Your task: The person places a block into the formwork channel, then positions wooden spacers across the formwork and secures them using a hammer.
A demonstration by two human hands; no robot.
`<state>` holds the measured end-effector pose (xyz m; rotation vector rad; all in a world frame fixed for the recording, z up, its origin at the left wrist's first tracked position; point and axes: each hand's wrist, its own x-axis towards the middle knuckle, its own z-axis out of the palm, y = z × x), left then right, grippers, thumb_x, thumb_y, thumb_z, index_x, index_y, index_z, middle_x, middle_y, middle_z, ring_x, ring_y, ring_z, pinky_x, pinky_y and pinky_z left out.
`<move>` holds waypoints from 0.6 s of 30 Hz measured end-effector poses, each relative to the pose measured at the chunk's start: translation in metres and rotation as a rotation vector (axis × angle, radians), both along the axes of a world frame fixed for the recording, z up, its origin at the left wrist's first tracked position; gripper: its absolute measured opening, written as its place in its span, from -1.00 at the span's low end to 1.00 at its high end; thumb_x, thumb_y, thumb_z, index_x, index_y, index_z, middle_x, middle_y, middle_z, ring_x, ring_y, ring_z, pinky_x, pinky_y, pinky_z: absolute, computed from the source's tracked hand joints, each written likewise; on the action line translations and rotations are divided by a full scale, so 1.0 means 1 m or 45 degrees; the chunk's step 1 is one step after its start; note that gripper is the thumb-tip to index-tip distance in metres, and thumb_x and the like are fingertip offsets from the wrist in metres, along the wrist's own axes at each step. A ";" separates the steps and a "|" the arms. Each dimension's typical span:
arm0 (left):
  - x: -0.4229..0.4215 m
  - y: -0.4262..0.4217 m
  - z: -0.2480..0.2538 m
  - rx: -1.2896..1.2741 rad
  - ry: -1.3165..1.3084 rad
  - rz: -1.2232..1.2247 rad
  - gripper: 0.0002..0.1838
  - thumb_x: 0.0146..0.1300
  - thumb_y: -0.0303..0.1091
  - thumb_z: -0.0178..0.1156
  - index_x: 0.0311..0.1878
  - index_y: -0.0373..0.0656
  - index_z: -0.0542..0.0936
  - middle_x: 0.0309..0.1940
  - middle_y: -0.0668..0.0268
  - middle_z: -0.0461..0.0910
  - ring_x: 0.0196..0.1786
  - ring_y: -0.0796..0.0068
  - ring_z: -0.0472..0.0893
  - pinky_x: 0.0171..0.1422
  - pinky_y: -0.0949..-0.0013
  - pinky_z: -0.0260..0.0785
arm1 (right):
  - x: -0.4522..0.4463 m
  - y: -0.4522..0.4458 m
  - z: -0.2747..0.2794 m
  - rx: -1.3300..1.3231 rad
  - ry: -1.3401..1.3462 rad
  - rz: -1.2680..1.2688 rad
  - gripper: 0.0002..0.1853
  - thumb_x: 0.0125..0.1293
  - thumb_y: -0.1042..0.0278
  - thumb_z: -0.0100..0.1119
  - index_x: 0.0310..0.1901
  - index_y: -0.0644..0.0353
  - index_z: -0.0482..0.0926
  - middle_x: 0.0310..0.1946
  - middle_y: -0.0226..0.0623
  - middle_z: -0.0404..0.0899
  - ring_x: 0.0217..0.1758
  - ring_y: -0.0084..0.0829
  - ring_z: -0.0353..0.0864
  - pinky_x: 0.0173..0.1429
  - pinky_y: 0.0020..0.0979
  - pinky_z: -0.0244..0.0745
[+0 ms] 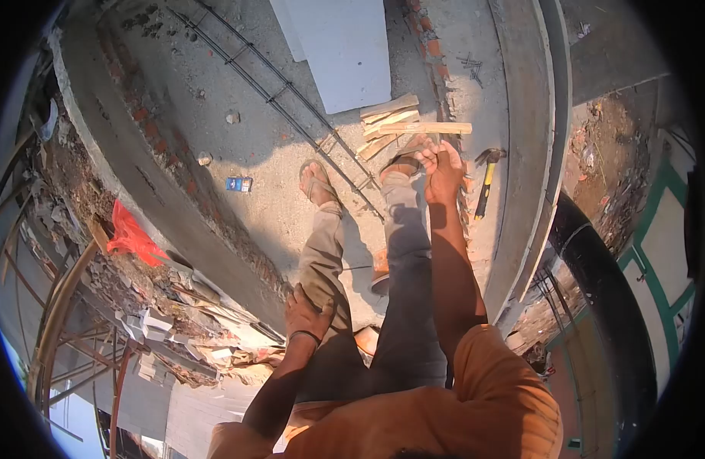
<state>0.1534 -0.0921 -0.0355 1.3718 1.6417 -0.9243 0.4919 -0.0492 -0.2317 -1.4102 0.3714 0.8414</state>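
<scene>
My left hand point(308, 315) lies flat on my left leg near the knee, its fingers apart and nothing in it. Low by my right foot, my right hand point(443, 164) has its fingers curled, and what they pinch is too small to make out. Just beyond its fingertips a thin wooden strip point(444, 128) lies crosswise; I cannot tell whether the hand touches it. Several more wooden pieces point(387, 115) are stacked behind that strip. A hammer point(486, 183) with a black and yellow handle rests on the ledge to the right. Farther up the ledge is a small pile of nails point(471, 69).
A rebar frame point(272, 99) runs diagonally across the floor beside my sandalled left foot point(319, 183). A pale board point(345, 53) lies at the far side. Curved concrete walls point(532, 153) bound both sides. A small blue packet point(238, 183) and a red plastic sheet point(130, 233) are to the left.
</scene>
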 end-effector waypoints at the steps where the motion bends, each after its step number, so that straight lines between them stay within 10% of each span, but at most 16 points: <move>1: 0.002 0.001 0.001 0.017 0.000 -0.025 -0.07 0.01 -0.04 0.40 0.33 -0.39 0.22 0.17 -0.17 0.35 0.26 -0.12 0.34 0.37 0.10 0.22 | -0.004 -0.005 0.024 0.047 0.011 0.012 -0.78 0.43 0.49 -0.01 0.03 0.39 0.39 -0.33 -0.26 0.49 -0.32 -0.39 0.57 -0.23 -0.29 0.63; 8: 0.031 0.050 0.016 0.631 -0.823 -0.257 -0.20 0.09 -0.32 0.30 0.37 -0.36 0.18 0.24 -0.17 0.31 0.29 -0.15 0.29 0.41 0.05 0.14 | -0.033 -0.026 0.210 0.272 0.179 0.052 -0.89 0.43 0.46 0.02 -0.09 0.28 0.44 -0.36 -0.34 0.49 -0.38 -0.45 0.50 -0.22 -0.33 0.52; 14: 0.086 0.112 0.155 1.095 -1.294 -0.322 -0.21 0.05 -0.31 0.30 0.36 -0.32 0.23 0.31 -0.08 0.23 0.44 -0.07 0.14 0.53 -0.11 -0.10 | -0.090 -0.048 0.337 0.208 0.222 0.406 -0.88 0.40 0.46 0.04 -0.10 0.28 0.42 -0.39 -0.35 0.47 -0.38 -0.44 0.51 -0.27 -0.33 0.52; 18: 0.074 0.119 0.189 1.017 -1.344 -0.522 -0.32 0.12 -0.26 0.24 0.32 -0.22 0.32 0.20 -0.02 0.42 0.37 0.09 0.30 0.46 -0.03 0.08 | -0.116 -0.028 0.407 0.286 0.235 0.620 -0.88 0.37 0.48 0.07 -0.10 0.25 0.43 -0.40 -0.36 0.48 -0.39 -0.44 0.51 -0.28 -0.36 0.52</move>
